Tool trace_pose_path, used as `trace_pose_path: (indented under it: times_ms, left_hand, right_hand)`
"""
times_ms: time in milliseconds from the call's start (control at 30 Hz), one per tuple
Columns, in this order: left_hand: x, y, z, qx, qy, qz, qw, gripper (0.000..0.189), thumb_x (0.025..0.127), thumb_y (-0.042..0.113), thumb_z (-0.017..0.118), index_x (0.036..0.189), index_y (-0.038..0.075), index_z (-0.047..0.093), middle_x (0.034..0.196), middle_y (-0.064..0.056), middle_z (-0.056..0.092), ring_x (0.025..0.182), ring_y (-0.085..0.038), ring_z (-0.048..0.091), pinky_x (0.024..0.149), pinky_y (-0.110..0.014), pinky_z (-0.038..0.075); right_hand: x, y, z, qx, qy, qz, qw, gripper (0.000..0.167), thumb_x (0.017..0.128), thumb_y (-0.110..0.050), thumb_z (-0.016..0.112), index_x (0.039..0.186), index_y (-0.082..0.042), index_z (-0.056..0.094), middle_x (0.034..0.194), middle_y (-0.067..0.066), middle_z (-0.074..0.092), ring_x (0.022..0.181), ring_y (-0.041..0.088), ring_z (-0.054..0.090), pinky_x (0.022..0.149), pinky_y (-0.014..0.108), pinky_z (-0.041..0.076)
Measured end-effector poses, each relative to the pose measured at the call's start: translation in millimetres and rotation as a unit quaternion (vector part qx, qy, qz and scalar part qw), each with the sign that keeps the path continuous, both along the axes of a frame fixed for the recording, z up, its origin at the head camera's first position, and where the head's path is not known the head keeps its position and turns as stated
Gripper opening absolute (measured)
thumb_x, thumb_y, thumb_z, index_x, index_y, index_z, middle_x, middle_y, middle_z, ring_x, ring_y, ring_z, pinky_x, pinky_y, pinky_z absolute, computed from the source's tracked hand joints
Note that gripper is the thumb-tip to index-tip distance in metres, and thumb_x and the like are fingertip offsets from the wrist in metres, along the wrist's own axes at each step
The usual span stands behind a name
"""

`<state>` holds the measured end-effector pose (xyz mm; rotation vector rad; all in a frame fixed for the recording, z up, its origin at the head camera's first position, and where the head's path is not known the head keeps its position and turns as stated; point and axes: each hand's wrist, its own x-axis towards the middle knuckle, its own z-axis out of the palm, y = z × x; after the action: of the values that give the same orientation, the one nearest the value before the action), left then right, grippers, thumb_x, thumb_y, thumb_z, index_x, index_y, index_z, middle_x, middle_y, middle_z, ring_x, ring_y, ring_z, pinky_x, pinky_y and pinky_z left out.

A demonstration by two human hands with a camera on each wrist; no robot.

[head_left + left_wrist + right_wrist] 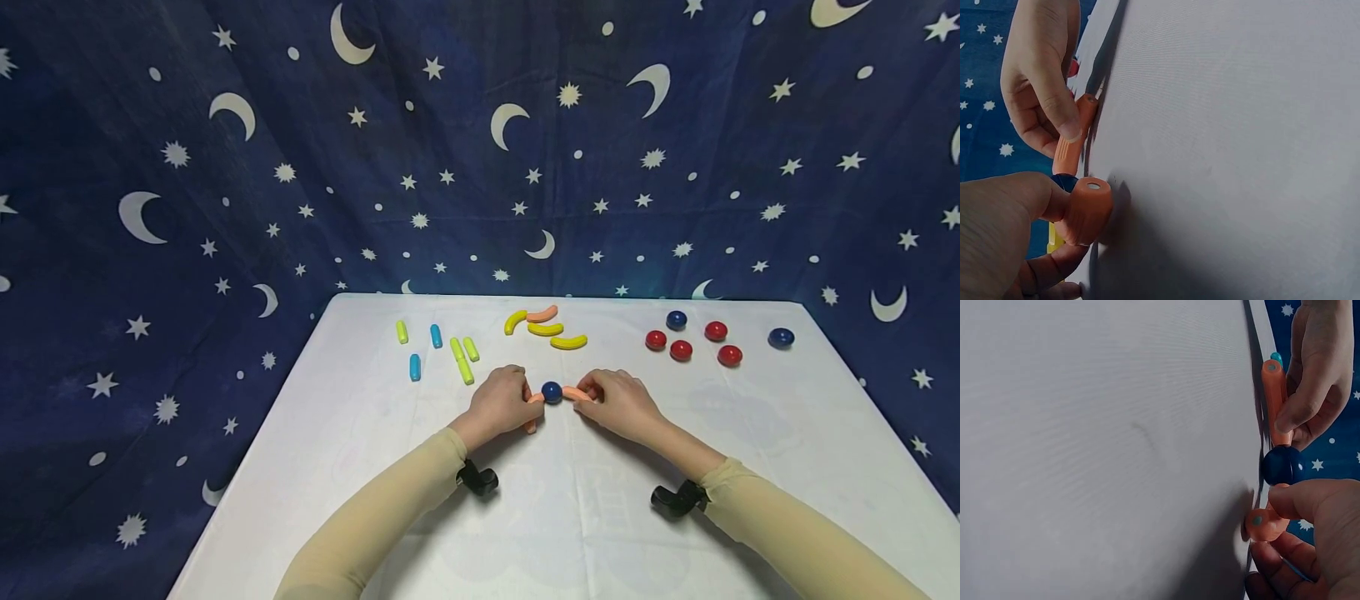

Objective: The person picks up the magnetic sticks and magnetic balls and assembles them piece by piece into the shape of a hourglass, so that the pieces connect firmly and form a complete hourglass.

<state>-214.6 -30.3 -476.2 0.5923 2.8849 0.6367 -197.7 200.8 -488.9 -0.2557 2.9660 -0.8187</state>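
At the middle of the white table, a glossy dark blue ball (552,392) sits between two curved orange magnetic sticks. My left hand (497,400) pinches the left orange stick (531,427), whose near end bends toward me. On the other side my right hand (621,404) pinches the right orange stick (573,393) between thumb and fingers. Both sticks meet the ball, forming one curved chain close over the cloth. In the right wrist view, the blue ball (1282,465) shows between the thumbs, and a small metal disc marks the stick's end.
Yellow curved sticks (545,330) and another orange one (542,314) lie beyond the hands. Green sticks (470,348) and blue sticks (415,367) are at back left. Several red balls (681,351) and two blue balls (781,337) rest at back right. A starry curtain (465,150) hangs behind.
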Motion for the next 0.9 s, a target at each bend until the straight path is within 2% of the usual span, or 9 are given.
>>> trace_pose_path:
  times_ms: [133,233,300,367,467,567,700,800,900]
  left_hand:
    - [0.8,0.3,-0.6,-0.005,0.000,-0.001,1.0000,0.027,0.084,0.035,0.073,0.071,0.016,0.061,0.095,-0.002,0.059,0.082,-0.018,0.053,0.059,-0.029,0.043]
    - [1.7,0.6,-0.7,-0.012,-0.003,0.001,0.9999,0.028,0.085,0.036,0.072,0.070,0.016,0.061,0.114,-0.007,0.064,0.103,-0.023,0.059,0.074,-0.032,0.050]
    - [2.2,0.8,-0.6,-0.016,-0.005,0.002,0.9999,0.028,0.085,0.037,0.072,0.070,0.016,0.061,0.129,-0.010,0.062,0.117,-0.026,0.057,0.084,-0.034,0.052]
    - [2.5,0.9,-0.7,-0.020,-0.005,0.001,0.9998,0.030,0.086,0.039,0.072,0.071,0.016,0.061,0.136,-0.012,0.060,0.123,-0.027,0.055,0.088,-0.035,0.051]
    - [3.0,1.3,-1.0,-0.023,-0.004,-0.003,0.9997,0.034,0.088,0.044,0.073,0.072,0.016,0.061,0.131,-0.010,0.061,0.117,-0.026,0.055,0.084,-0.034,0.050]
    - [3.2,1.6,-1.1,-0.020,-0.005,-0.005,0.9998,0.040,0.088,0.052,0.074,0.076,0.016,0.060,0.110,-0.005,0.062,0.100,-0.022,0.055,0.074,-0.031,0.047]
    - [3.8,1.6,-0.8,-0.003,-0.011,-0.002,0.9999,0.044,0.087,0.057,0.075,0.090,0.014,0.063,0.090,0.001,0.055,0.088,-0.018,0.050,0.069,-0.029,0.043]
    - [4.0,1.5,0.6,0.009,-0.013,-0.007,0.9999,0.048,0.088,0.056,0.075,0.102,0.011,0.065,0.090,0.003,0.055,0.089,-0.017,0.050,0.073,-0.029,0.044]
    - [3.0,1.7,2.2,0.017,-0.018,-0.014,0.9996,0.049,0.088,0.054,0.075,0.108,0.009,0.066,0.092,0.003,0.057,0.090,-0.017,0.051,0.075,-0.029,0.045]
  right_hand:
    - [3.5,3.7,-0.7,0.009,-0.002,-0.005,0.9999,0.036,0.084,-0.034,0.083,0.109,-0.011,0.071,0.081,-0.002,0.056,0.083,0.022,0.048,0.073,0.039,0.033]
    - [6.2,5.3,-2.0,0.012,0.002,-0.005,0.9999,0.038,0.082,-0.033,0.085,0.110,-0.011,0.071,0.082,-0.002,0.056,0.083,0.022,0.048,0.073,0.039,0.032]
    - [7.5,5.5,-2.9,0.014,0.008,-0.003,0.9999,0.039,0.081,-0.032,0.085,0.110,-0.011,0.071,0.082,-0.003,0.057,0.083,0.022,0.048,0.073,0.039,0.032]
    - [8.3,5.4,-3.8,0.017,0.013,-0.002,0.9998,0.038,0.082,-0.030,0.085,0.111,-0.010,0.071,0.082,-0.003,0.057,0.084,0.023,0.048,0.073,0.038,0.032]
    - [9.3,5.0,-4.0,0.020,0.017,-0.002,0.9997,0.037,0.083,-0.028,0.084,0.112,-0.010,0.071,0.082,-0.002,0.056,0.084,0.023,0.047,0.073,0.038,0.032]
    - [9.1,5.4,-4.9,0.021,0.022,0.000,0.9995,0.036,0.084,-0.027,0.083,0.113,-0.010,0.071,0.083,-0.002,0.057,0.085,0.023,0.048,0.073,0.039,0.032]
    - [6.5,4.7,-7.8,0.020,0.026,0.005,0.9994,0.036,0.086,-0.028,0.082,0.116,-0.010,0.073,0.085,-0.003,0.059,0.085,0.022,0.049,0.074,0.040,0.034]
    - [5.4,2.5,-8.3,0.020,0.031,0.011,0.9992,0.036,0.086,-0.028,0.083,0.117,-0.010,0.075,0.088,-0.003,0.062,0.086,0.022,0.050,0.076,0.041,0.037]
    - [4.1,-0.6,-8.0,0.019,0.038,0.021,0.9989,0.035,0.087,-0.027,0.082,0.117,-0.011,0.075,0.093,-0.002,0.065,0.089,0.022,0.053,0.079,0.043,0.039]
